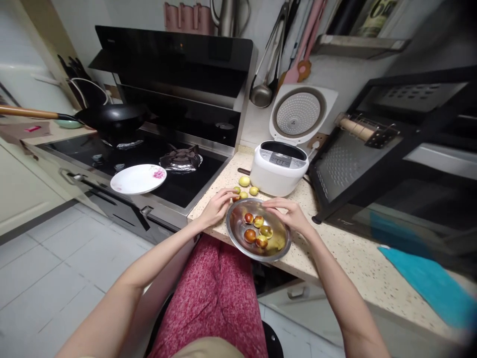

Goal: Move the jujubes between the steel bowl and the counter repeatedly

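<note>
no brand or writing can be read anywhere; the display panel on the white rice cooker is too small to make out, and its round perforated lid stands open behind it; the steel bowl is round, shiny and shallow, sitting at the front edge of the speckled stone counter and jutting slightly over it; inside lie several small oval fruits, smooth-skinned, mottled reddish brown and yellow-green; a few greener loose fruits rest on the counter between the bowl and the cooker; the left hand is at the bowl's far left rim, fingers curled narrowly together near one of the loose fruits, though whether it pinches one cannot be told; the right hand lies over the bowl's right rim, fingers loosely bent and touching the metal; to the left, a white plate with a pink flower print sits on the glossy black hob, and a black wok with a wooden handle stands further back; a teal cloth lies on the counter at the right
</note>
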{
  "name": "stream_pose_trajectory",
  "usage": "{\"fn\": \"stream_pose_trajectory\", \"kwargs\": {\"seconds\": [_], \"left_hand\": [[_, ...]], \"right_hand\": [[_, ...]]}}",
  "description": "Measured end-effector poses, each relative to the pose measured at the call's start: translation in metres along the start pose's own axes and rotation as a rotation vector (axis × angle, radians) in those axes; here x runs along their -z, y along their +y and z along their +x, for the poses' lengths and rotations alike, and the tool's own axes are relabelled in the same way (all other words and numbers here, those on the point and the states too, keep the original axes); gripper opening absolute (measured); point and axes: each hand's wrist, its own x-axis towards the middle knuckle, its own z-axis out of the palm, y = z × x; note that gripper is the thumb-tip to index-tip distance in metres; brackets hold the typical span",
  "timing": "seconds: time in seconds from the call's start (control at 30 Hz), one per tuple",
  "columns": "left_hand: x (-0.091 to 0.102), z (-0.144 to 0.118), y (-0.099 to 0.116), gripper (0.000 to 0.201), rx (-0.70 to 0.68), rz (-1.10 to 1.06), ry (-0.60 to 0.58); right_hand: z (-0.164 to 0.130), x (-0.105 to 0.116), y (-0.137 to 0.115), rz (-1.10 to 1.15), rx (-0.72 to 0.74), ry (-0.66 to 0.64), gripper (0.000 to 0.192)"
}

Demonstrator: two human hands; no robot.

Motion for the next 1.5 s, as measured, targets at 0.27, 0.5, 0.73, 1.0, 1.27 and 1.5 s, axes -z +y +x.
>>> {"fn": "stream_pose_trajectory", "kwargs": {"seconds": [0.27,0.5,0.73,1.0,1.27,1.5], "left_hand": [[-0.002,-0.002,-0.002,0.04,-0.031,-0.01,0.031],[-0.002,-0.001,0.0,0.041,-0.068,-0.002,0.002],[0.0,-0.002,0.002,0.045,-0.143,-0.065,-0.085],[0.004,-0.002,0.002,0.041,-0.234,-0.088,-0.158],[0.008,-0.002,0.005,0.031,-0.284,-0.125,-0.211],[0.007,-0.006,0.003,0.034,-0.352,-0.149,-0.159]], "right_hand": [[0.048,-0.006,0.039,-0.427,0.108,-0.146,0.028],[0.061,-0.012,0.069,-0.625,0.197,-0.353,0.037],[0.064,-0.032,0.086,-0.659,0.239,-0.388,0.033],[0.04,-0.007,0.066,-0.64,0.167,-0.213,0.037],[0.007,-0.006,-0.017,-0.331,0.147,-0.131,0.034],[-0.007,-0.027,-0.053,-0.12,0.159,-0.381,0.036]]}}
